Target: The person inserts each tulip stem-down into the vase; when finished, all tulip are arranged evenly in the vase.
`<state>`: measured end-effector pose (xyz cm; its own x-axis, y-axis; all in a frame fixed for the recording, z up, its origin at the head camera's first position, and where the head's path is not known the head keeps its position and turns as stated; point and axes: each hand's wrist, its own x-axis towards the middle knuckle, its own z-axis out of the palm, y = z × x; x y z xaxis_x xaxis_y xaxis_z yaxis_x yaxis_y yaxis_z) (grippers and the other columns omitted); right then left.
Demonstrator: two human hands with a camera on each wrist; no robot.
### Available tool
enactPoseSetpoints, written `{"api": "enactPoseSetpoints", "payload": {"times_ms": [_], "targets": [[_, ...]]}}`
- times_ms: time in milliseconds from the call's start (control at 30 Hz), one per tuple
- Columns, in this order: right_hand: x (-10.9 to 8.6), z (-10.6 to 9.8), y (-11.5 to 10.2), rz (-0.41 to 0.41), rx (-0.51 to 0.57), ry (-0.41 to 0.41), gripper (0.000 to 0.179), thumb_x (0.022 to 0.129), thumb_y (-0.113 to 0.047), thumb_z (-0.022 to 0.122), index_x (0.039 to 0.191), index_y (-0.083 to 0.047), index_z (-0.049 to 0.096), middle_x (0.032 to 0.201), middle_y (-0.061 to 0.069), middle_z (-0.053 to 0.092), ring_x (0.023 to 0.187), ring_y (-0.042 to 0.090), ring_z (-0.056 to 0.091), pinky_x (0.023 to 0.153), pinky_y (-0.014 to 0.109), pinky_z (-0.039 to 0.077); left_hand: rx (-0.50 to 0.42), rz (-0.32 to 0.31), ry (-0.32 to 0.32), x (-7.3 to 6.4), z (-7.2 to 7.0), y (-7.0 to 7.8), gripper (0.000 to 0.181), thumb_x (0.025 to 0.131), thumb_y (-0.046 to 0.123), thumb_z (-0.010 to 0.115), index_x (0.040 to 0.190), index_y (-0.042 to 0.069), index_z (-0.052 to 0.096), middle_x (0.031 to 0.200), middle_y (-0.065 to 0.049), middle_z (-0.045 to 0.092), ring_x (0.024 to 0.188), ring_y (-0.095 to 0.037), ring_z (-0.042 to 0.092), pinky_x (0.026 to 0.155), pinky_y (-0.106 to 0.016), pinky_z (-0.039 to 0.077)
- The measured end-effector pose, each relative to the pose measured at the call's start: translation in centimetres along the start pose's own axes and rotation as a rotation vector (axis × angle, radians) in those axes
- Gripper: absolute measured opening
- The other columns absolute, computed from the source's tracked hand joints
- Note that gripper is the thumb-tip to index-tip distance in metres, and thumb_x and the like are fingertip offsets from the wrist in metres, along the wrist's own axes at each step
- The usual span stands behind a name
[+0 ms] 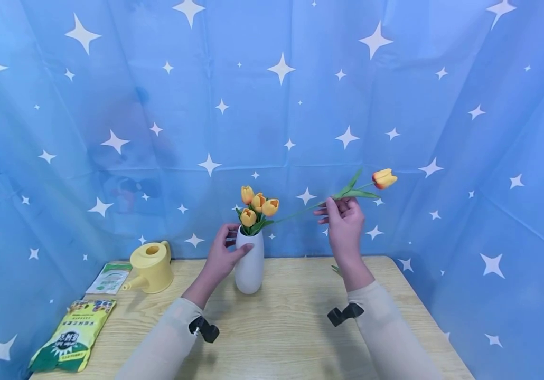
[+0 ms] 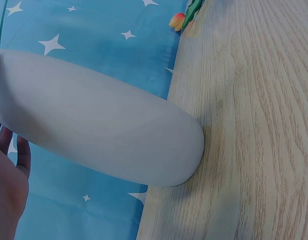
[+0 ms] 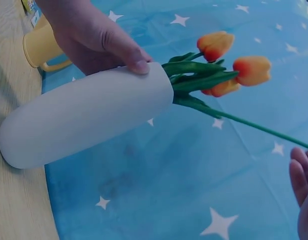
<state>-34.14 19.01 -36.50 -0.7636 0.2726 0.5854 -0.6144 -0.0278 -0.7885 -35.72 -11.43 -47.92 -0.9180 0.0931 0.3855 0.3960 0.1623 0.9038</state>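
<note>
At the centre of the head view, the white vase (image 1: 250, 266) stands on the table (image 1: 281, 332), its mouth filled with yellow tulips (image 1: 258, 202). The left hand (image 1: 222, 257) holds it near the rim, thumb in front; the right hand (image 1: 346, 228), right of centre, pinches a single tulip (image 1: 384, 179) by its stem near the leaves. The bloom points up and right, and the long stem slants down-left toward the mouth. Gripped so far up, the stem would probably flex, so a hold nearer its lower end should steer better.

In the left wrist view, the vase crosses the left and middle, its base resting on the wood; a steady, light hold there should suffice against tipping. Another tulip (image 2: 177, 21) lies at the top.

In the right wrist view, the stem runs from the right edge to the leaves at the mouth; whether its tip is inside cannot be told. Raising the bloom to stand the stem steeper, then sliding it between the leaves, would likely disturb the others least.
</note>
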Motion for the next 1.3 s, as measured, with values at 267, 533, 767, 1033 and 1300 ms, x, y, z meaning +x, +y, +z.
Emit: {"api": "enactPoseSetpoints", "payload": {"times_ms": [267, 533, 767, 1033, 1300], "targets": [[0.4, 1.3, -0.1, -0.022, -0.026, -0.054, 0.019, 0.111, -0.008, 0.068, 0.12, 0.008, 0.062, 0.099, 0.02, 0.076, 0.077, 0.019, 0.079, 0.067, 0.034, 0.065, 0.01, 0.008, 0.002, -0.1, 0.1, -0.2, 0.059, 0.098, 0.035, 0.088, 0.145, 0.017, 0.057, 0.146, -0.008, 0.06, 0.132, -0.036, 0.059, 0.117, -0.065, 0.046], [0.3, 2.3, -0.4, -0.083, -0.075, -0.118, 0.02, 0.11, -0.009, 0.07, 0.119, 0.008, 0.063, 0.099, 0.027, 0.075, 0.077, 0.016, 0.078, 0.065, 0.036, 0.065, 0.005, 0.004, 0.0, -0.2, 0.1, -0.1, 0.059, 0.098, 0.033, 0.088, 0.146, 0.016, 0.056, 0.146, -0.008, 0.059, 0.133, -0.036, 0.059, 0.117, -0.064, 0.045], [0.6, 3.1, -0.9, -0.151, -0.136, -0.144, 0.02, 0.11, -0.006, 0.068, 0.123, 0.009, 0.062, 0.096, 0.02, 0.075, 0.077, 0.028, 0.076, 0.063, 0.034, 0.063, -0.005, 0.002, -0.001, -0.1, 0.1, -0.1, 0.058, 0.098, 0.031, 0.089, 0.144, 0.017, 0.057, 0.146, -0.008, 0.059, 0.133, -0.035, 0.059, 0.118, -0.064, 0.045], [0.5, 4.5, -1.4, -0.201, -0.208, -0.219, 0.016, 0.112, -0.004, 0.064, 0.127, 0.0, 0.062, 0.099, 0.025, 0.071, 0.079, 0.044, 0.073, 0.061, 0.037, 0.062, -0.012, 0.01, 0.001, 0.0, 0.1, 0.0, 0.059, 0.098, 0.031, 0.089, 0.145, 0.016, 0.057, 0.146, -0.009, 0.059, 0.132, -0.035, 0.059, 0.117, -0.064, 0.045], [0.8, 5.4, -1.5, -0.206, -0.246, -0.265, 0.015, 0.114, -0.005, 0.06, 0.128, -0.002, 0.061, 0.101, 0.025, 0.069, 0.076, 0.035, 0.07, 0.057, 0.035, 0.059, -0.006, 0.011, 0.005, 0.0, 0.2, -0.1, 0.058, 0.098, 0.032, 0.088, 0.145, 0.017, 0.057, 0.146, -0.008, 0.059, 0.133, -0.035, 0.059, 0.116, -0.064, 0.046]]}}
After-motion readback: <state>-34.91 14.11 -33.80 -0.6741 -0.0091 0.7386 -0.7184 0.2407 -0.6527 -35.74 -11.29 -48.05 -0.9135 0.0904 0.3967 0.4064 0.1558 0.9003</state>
